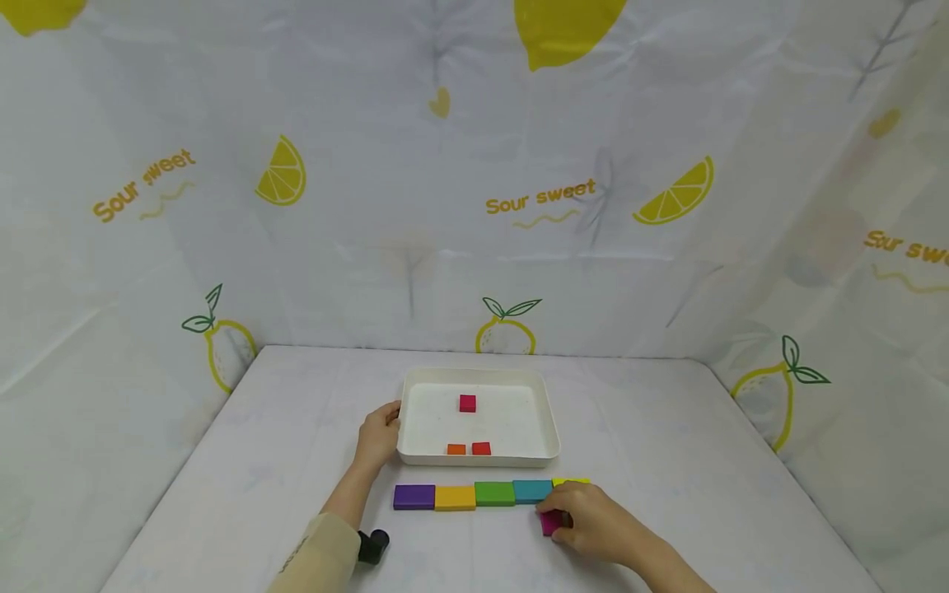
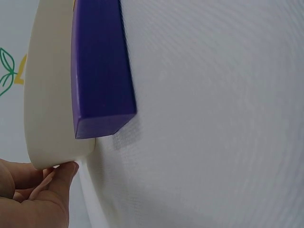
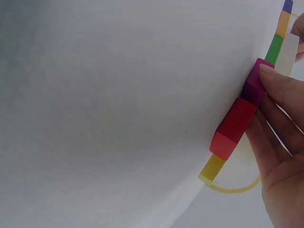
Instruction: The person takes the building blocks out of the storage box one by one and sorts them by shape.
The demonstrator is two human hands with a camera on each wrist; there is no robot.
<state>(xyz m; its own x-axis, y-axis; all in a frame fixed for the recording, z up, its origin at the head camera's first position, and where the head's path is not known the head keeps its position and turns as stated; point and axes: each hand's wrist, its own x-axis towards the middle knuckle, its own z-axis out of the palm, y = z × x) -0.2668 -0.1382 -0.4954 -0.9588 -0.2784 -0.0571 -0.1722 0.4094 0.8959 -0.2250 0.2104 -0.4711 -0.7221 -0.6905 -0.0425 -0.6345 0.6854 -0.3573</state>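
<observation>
My left hand (image 1: 378,434) grips the left side of a white tray (image 1: 478,461); in the left wrist view its fingertips meet the tray's end wall (image 2: 52,95). My right hand (image 1: 596,523) pinches a magenta block (image 1: 550,522) between thumb and fingers, in front of the right end of a row of blocks. The right wrist view shows a red block (image 3: 233,128) right beside the magenta one, near the fingers; whether it is held too, I cannot tell. In the row lie purple (image 1: 413,497), orange-yellow (image 1: 455,498), green (image 1: 494,494), blue (image 1: 532,492) and partly hidden yellow (image 1: 571,480) blocks.
Inside the tray are a crimson block (image 1: 467,403), an orange block (image 1: 455,450) and a red block (image 1: 481,449). A small black object (image 1: 374,543) shows beside the left sleeve. Lemon-printed cloth (image 1: 371,272) rises behind and beside the white table (image 1: 667,436).
</observation>
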